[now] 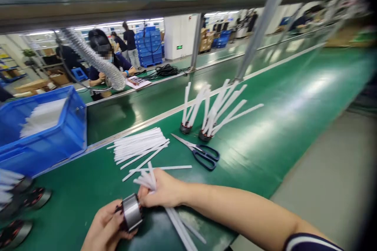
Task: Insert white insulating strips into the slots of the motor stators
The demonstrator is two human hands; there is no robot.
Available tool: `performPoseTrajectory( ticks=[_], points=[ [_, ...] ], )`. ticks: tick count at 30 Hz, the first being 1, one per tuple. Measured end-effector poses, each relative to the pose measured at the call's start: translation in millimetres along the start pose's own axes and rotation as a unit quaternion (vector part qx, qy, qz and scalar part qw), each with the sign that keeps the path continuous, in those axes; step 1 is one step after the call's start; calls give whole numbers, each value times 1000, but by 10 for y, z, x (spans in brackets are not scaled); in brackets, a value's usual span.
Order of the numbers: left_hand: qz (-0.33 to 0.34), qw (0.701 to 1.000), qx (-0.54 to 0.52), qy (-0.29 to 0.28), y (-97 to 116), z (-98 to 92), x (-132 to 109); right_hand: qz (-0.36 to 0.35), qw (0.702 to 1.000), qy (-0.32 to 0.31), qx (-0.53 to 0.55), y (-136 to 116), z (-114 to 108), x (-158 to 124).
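My left hand [103, 227] is wrapped round a motor stator [132, 212], a silvery metal ring with dark, reddish windings. My right hand [165, 190] is closed on a bundle of white sleeving tubes [180, 225], whose ends stick out above and below the fist. Its fingertips are close beside the stator; whether a tube enters it is hidden. Behind the hands lies a pile of loose white tubes [138, 145]. Scissors [204, 153] with dark blue handles lie partly open to the right of that pile.
Two stators [205, 135] bristling with white tubes stand beyond the scissors. More stators [38, 198] sit at the left edge. A blue bin [79, 125] holds white tubes. A metal post [262, 23] rises from the green bench [253, 157]. Across it, a person [100, 62] sits near a flexible duct [94, 57].
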State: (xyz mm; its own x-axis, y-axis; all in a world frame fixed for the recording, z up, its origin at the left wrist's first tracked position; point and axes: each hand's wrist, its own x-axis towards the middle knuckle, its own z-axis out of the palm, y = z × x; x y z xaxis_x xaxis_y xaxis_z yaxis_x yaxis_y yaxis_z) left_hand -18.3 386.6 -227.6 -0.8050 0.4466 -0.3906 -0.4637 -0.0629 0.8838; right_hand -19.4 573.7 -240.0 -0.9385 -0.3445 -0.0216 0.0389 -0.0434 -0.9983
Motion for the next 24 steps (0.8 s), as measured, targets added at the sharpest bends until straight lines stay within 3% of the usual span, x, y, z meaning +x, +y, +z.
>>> performPoseTrajectory(
  ticks=[4,8,10,13,16,19,24],
  points=[
    [15,1000,-7,-24,-5,-9,21,14,1000,0,-18,-45,-62,-1],
    [31,999,-27,13,-23,-68,59,-1,995,101,-26,-25,-220,77],
    [35,999,-20,30,-12,-85,67,0,993,118,-29,-41,-284,83],
    [50,998,-5,46,8,-115,76,21,997,64,-28,-101,-308,25],
    [83,996,-13,23,-1,-154,89,58,998,-5,-18,-139,-260,-55],
    [74,997,-29,-10,-35,-171,105,65,997,-17,-49,-132,-201,-100],
    [42,997,-66,-10,-74,-143,135,5,993,-29,-116,-143,-157,-105]
  ],
)
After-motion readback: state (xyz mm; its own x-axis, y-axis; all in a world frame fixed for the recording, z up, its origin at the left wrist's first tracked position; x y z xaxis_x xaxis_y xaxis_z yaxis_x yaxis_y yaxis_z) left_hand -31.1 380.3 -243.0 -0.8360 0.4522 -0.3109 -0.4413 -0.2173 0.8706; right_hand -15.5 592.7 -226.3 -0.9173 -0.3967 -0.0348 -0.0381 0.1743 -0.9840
